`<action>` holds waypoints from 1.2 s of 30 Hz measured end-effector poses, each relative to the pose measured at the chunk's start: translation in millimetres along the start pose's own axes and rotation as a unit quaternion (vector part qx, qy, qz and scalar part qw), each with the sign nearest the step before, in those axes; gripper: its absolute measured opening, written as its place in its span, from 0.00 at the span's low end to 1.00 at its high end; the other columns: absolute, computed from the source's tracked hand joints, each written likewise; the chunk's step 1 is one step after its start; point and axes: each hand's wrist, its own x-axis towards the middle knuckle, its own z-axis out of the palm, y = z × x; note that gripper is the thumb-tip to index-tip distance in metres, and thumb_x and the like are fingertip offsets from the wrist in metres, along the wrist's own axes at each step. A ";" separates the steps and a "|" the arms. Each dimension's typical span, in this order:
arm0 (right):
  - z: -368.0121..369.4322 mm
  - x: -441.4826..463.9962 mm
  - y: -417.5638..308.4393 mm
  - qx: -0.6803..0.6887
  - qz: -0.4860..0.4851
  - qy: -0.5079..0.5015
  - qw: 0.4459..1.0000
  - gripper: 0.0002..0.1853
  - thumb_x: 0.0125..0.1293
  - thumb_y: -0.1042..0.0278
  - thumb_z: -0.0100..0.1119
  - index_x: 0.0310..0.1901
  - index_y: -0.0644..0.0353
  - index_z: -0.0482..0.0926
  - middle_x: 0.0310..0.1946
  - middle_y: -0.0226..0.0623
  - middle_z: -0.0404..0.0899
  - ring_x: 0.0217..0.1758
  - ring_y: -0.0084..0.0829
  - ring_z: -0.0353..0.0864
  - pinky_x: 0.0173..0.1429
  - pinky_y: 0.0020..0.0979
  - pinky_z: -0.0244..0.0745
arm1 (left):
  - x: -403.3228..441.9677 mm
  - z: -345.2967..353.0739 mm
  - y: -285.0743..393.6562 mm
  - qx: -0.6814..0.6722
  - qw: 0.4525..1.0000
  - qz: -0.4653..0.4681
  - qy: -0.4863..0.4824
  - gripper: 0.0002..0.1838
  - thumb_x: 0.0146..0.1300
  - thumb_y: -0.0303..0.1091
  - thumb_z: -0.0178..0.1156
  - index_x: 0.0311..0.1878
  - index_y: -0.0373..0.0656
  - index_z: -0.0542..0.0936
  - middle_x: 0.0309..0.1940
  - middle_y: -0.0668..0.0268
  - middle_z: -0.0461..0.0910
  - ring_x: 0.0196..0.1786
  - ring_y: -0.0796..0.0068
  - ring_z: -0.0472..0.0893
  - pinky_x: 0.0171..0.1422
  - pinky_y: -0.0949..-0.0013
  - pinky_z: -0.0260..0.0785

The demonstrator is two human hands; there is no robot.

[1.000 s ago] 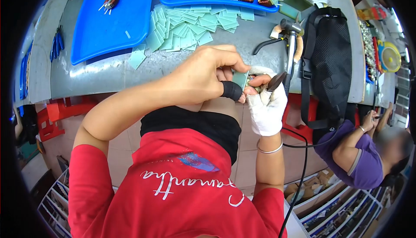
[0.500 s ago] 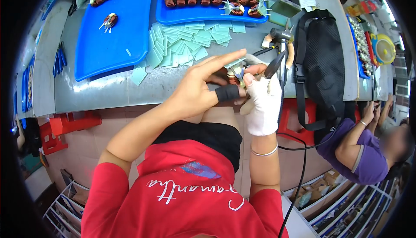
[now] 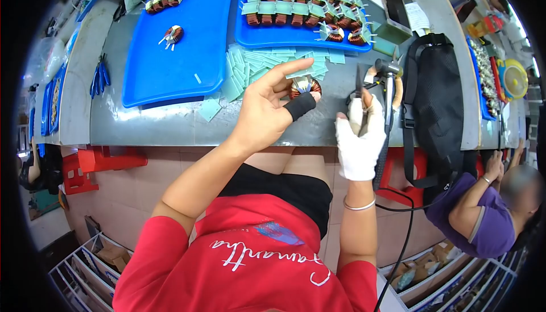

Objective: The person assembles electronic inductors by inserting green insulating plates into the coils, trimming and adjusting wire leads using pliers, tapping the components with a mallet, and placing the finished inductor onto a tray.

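Note:
My left hand [image 3: 264, 107], with a black wrap on one finger, grips a copper-wound coil [image 3: 305, 87] between thumb and fingers, a green plate on the coil's far side. To its right and apart from it is my right hand [image 3: 360, 141] in a white glove, closed round a dark, narrow tool [image 3: 359, 82] that points away from me. Beyond my left hand lies a pile of green plates [image 3: 256, 65]. Finished-looking coils with green plates stand in rows in the blue tray [image 3: 250, 38] behind the pile.
A second blue tray [image 3: 170, 76] at the left holds several coils. Blue-handled pliers [image 3: 100, 78] lie left of it. On the right are a hammer [image 3: 389, 69] and a black bag [image 3: 437, 93]. A person in purple [image 3: 475, 221] sits at the far right.
My hands have parted: the right hand with the dark tool has moved away from the coil, which stays in my left hand. The camera view has shifted, showing more of the trays.

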 end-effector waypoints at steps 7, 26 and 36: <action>-17.3 -16.8 -68.5 -0.326 -0.183 -0.129 0.918 0.32 0.45 0.67 0.65 0.57 0.55 0.74 0.44 0.40 0.75 0.44 0.43 0.72 0.46 0.43 0.66 | -2.9 3.4 -9.5 0.130 0.984 0.105 0.067 0.27 0.54 0.19 0.66 0.60 0.39 0.77 0.48 0.61 0.81 0.40 0.80 0.78 0.41 0.74 0.79; -0.9 -36.0 -60.3 -0.363 -0.226 -0.060 0.902 0.26 0.44 0.71 0.68 0.50 0.54 0.77 0.41 0.35 0.75 0.35 0.39 0.74 0.33 0.39 0.70 | -9.5 4.1 -12.2 0.319 0.906 0.259 0.103 0.24 0.53 0.24 0.71 0.55 0.40 0.80 0.46 0.56 0.83 0.43 0.73 0.83 0.39 0.72 0.79; -5.1 -38.5 -56.8 -0.321 -0.210 -0.061 0.922 0.27 0.45 0.71 0.68 0.52 0.53 0.78 0.42 0.34 0.75 0.36 0.39 0.74 0.34 0.39 0.69 | -7.4 6.4 -15.3 0.319 0.882 0.328 0.112 0.25 0.47 0.19 0.70 0.53 0.39 0.81 0.37 0.58 0.84 0.32 0.69 0.80 0.33 0.71 0.74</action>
